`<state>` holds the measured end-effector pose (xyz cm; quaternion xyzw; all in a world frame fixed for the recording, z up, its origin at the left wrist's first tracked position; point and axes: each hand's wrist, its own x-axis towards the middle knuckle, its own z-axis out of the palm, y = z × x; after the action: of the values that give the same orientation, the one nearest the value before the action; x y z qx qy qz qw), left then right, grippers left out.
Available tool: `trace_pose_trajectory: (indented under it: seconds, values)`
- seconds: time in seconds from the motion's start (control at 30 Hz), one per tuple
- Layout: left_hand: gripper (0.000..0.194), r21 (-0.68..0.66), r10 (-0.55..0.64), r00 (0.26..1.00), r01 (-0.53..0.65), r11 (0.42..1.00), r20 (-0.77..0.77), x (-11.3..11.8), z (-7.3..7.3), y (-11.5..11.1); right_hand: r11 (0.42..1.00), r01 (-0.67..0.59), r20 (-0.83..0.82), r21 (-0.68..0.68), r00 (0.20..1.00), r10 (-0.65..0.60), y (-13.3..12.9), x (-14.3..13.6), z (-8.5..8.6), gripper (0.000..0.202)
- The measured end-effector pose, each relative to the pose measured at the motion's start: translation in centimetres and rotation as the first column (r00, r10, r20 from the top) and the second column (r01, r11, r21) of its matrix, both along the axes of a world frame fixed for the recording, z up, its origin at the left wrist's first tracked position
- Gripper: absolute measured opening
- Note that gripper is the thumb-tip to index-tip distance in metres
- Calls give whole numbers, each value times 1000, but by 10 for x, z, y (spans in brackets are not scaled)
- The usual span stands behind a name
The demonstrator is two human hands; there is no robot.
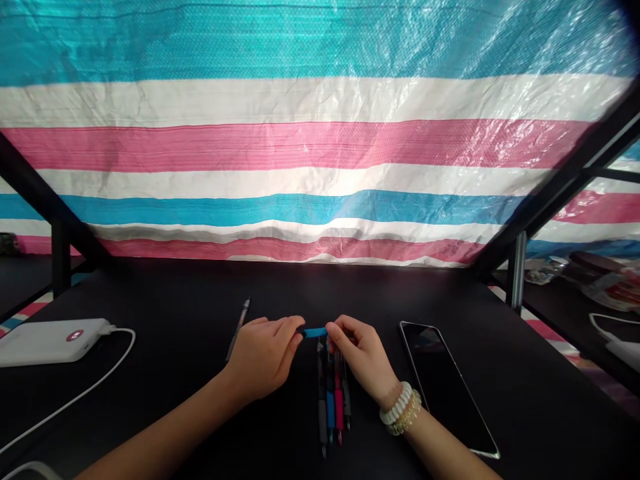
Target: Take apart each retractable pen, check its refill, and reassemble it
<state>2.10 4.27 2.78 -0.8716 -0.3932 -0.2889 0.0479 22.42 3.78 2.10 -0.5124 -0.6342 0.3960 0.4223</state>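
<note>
My left hand (267, 350) is closed, its thumb and fingers pinching the dark end of a small blue pen-like piece (315, 332). From the other side, my right hand (363, 353) pinches the blue end, so the piece lies level between both hands. Whether it is a whole pen or a part of one is hidden by the fingers. Just below it, several click pens lie side by side: a grey one (322, 420), a blue one (331, 410), a pink one (339, 407) and a dark one (347, 400). Another clear-barrelled pen (240, 327) lies slanted behind my left hand.
A phone (450, 387) lies face up to the right of my right forearm. On the left sits a white power bank (60, 341) with a white cable (107, 373). Black frame bars (540, 193) slope at both sides, and a striped sheet (320, 147) hangs behind the black table (175, 293).
</note>
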Motion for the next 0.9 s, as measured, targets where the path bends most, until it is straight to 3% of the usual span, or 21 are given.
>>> trace_pose_trajectory:
  seconds: [0.07, 0.17, 0.3, 0.43, 0.6, 0.77, 0.9]
  values:
    - [21, -44, 11, 1000, -12, 999, -15, -1, 2, -1, 999, 27, -7, 32, 1000, -27, 0, 0, 0, 31]
    - [13, -57, 37, 999, -37, 998, -9, -2, 2, 0, 998, 48, -33, 47, 998, -47, 0, 0, 1, 19]
    - [7, -17, 32, 999, -32, 999, 33, -3, 0, 3, 1000, 7, -91, 1, 996, -7, 0, 2, 4, 27]
    - [7, 22, -8, 999, 7, 1000, 44, -3, -1, 4, 1000, 0, -37, -12, 999, 0, 1, 2, 3, 45]
    - [13, 49, 23, 995, -27, 998, 95, -3, -4, 5, 999, 42, -112, 8, 993, -41, 1, 2, 2, 30]
    - [16, 126, 9, 985, -31, 992, 173, -2, -6, 7, 999, -3, -144, -53, 990, -5, 3, 4, -2, 45]
    - [22, 157, -27, 952, -23, 987, 306, -3, -3, 7, 996, -3, -207, -84, 978, -14, 4, 4, -3, 41]
